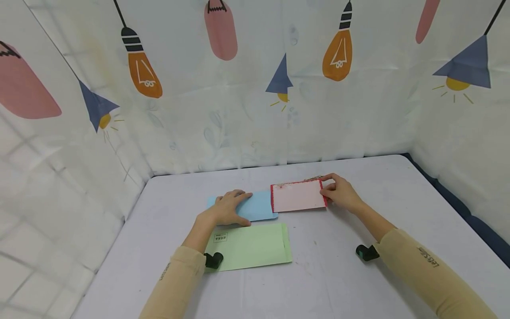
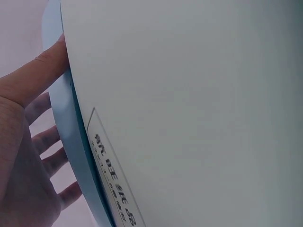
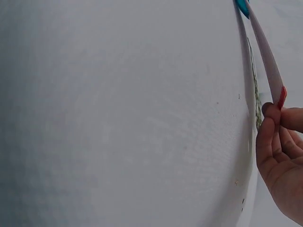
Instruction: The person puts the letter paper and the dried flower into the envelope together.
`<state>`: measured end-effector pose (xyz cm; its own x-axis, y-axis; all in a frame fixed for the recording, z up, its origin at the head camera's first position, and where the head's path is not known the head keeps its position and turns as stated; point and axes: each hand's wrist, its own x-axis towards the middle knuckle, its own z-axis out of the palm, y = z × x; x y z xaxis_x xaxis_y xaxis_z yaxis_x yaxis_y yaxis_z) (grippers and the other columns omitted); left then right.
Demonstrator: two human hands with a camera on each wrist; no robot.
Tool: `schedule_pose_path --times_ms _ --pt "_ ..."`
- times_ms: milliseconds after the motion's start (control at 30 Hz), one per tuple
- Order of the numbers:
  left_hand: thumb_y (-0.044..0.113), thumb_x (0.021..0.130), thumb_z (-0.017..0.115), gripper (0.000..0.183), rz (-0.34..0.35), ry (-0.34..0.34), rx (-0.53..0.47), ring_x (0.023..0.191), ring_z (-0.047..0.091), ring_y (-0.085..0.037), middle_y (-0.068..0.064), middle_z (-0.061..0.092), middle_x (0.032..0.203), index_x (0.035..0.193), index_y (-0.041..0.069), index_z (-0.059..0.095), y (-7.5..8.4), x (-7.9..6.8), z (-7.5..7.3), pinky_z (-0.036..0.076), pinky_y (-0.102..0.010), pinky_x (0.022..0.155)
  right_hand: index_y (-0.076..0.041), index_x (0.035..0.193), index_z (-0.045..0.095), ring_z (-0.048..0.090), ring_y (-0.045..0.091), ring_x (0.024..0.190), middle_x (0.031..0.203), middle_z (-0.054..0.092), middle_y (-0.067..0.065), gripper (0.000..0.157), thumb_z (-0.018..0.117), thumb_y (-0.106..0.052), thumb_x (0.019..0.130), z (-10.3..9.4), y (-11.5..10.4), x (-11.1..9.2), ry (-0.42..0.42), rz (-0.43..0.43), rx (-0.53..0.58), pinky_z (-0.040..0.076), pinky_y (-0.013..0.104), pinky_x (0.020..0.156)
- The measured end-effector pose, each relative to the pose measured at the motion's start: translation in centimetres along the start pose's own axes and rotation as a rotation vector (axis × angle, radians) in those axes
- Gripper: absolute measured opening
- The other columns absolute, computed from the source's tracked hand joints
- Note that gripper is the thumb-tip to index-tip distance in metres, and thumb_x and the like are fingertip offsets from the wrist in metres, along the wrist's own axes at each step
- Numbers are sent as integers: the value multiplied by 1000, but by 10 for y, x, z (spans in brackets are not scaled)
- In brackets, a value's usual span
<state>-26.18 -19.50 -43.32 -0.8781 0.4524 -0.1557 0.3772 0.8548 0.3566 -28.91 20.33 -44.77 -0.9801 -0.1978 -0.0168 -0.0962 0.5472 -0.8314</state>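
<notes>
Right hand [image 1: 341, 192] pinches red-edged pink envelope [image 1: 296, 196] by its right end; long axis runs leftward to blue envelope [image 1: 260, 206] under spread left hand [image 1: 226, 209]

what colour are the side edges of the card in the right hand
The side edges are red, clearest in the head view.

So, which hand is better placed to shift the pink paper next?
Likely the right hand: it pinches the pink paper by its right edge, while the left hand spans the blue paper.
</notes>
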Motion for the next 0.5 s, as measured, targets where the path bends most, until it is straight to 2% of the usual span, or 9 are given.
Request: schedule_pose_path --times_ms 500 --pt "49 81 86 97 1 7 0 146 32 -35 -11 35 159 161 21 38 -1 0 1 24 -62 112 -1 137 52 63 21 78 100 73 11 42 68 -8 99 -1 7 3 -26 -24 7 52 31 66"
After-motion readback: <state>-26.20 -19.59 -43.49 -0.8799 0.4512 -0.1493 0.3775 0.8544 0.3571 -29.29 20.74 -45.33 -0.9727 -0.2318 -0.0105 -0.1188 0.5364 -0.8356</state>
